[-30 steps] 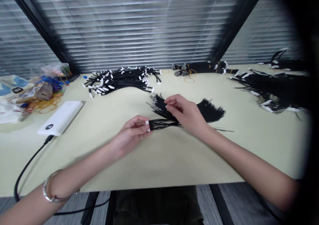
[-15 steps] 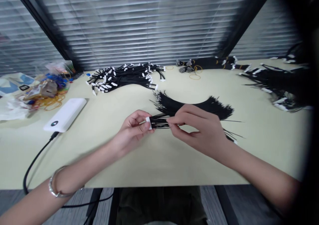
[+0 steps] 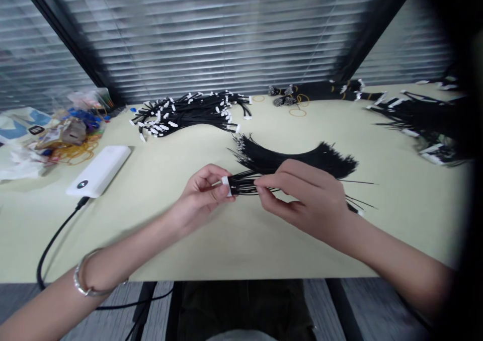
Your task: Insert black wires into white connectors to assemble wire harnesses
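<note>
My left hand (image 3: 206, 192) pinches a white connector (image 3: 226, 184) between thumb and fingers. Several thin black wires (image 3: 243, 184) run out of its right side towards my other hand. My right hand (image 3: 302, 195) is closed, thumb and forefinger pinched on a black wire close to the connector. Its palm and fingers hide the middle of the wires; loose wire ends come out again to the right of it. Just behind my hands lies a curved bundle of loose black wires (image 3: 287, 156), with bare metal tips at its left end.
A pile of black cables with white connectors (image 3: 188, 112) lies at the back, with banded wire bundles (image 3: 320, 90) to its right. More cables (image 3: 426, 119) lie far right. On the left are a white power bank (image 3: 100, 170) with a black cable and some yellow rubber bands (image 3: 79, 152).
The view has shifted slightly. Both hands keep nearly the same pose, and the connector stays in my left fingers. My right hand has moved very slightly to the right.
</note>
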A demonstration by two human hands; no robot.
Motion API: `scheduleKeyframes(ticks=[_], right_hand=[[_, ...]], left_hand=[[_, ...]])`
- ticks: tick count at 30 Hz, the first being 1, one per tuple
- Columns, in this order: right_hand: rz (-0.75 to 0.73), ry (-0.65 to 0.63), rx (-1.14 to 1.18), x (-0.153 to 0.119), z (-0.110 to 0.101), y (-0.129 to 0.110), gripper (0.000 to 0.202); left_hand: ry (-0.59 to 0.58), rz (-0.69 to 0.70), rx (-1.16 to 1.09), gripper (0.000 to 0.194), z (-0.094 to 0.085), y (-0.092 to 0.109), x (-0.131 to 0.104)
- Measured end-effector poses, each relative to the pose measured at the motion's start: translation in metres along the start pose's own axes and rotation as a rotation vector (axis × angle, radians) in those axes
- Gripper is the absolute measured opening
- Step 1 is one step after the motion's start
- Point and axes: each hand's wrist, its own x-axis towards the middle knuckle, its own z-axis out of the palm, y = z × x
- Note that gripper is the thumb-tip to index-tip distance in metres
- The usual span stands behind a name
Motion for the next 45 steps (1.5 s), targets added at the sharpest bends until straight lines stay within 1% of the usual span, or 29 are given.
scheduleKeyframes(ticks=[5, 14, 20, 25, 29, 32, 37, 39, 42, 45], right_hand=[[-0.036, 0.0, -0.065, -0.003, 0.002, 0.0, 0.012], [-0.031, 0.013, -0.103, -0.003, 0.003, 0.0, 0.011], [-0.031, 0.009, -0.08, -0.003, 0.004, 0.0, 0.01], [-0.034, -0.028, -0.047, -0.003, 0.004, 0.001, 0.01], [-0.042, -0.035, -0.027, -0.005, 0.008, 0.001, 0.01], [-0.038, -0.014, 0.014, -0.007, 0.011, 0.0, 0.011], [-0.06, -0.032, 0.029, -0.011, 0.016, -0.003, 0.012], [-0.046, -0.016, 0.028, -0.011, 0.017, -0.003, 0.011], [0.015, 0.0, 0.041, -0.011, 0.018, -0.002, 0.01], [0.037, -0.023, 0.092, -0.009, 0.018, 0.001, 0.008]], left_hand=[[0.001, 0.004, 0.009, 0.014, 0.001, 0.001, 0.001], [0.021, -0.005, 0.021, 0.015, 0.001, 0.0, 0.001], [0.016, -0.012, 0.013, 0.015, 0.001, 0.001, 0.0], [0.03, -0.033, 0.016, 0.015, 0.002, 0.001, 0.0], [0.017, -0.041, 0.029, 0.014, 0.002, 0.0, 0.0], [0.012, -0.036, 0.032, 0.014, 0.001, -0.001, -0.001], [-0.001, -0.03, 0.022, 0.012, -0.002, 0.0, 0.0], [-0.008, -0.027, 0.031, 0.013, -0.002, 0.0, 0.0], [-0.024, -0.042, 0.056, 0.015, 0.0, 0.0, 0.001], [-0.018, -0.07, 0.071, 0.015, 0.001, -0.002, 0.001]])
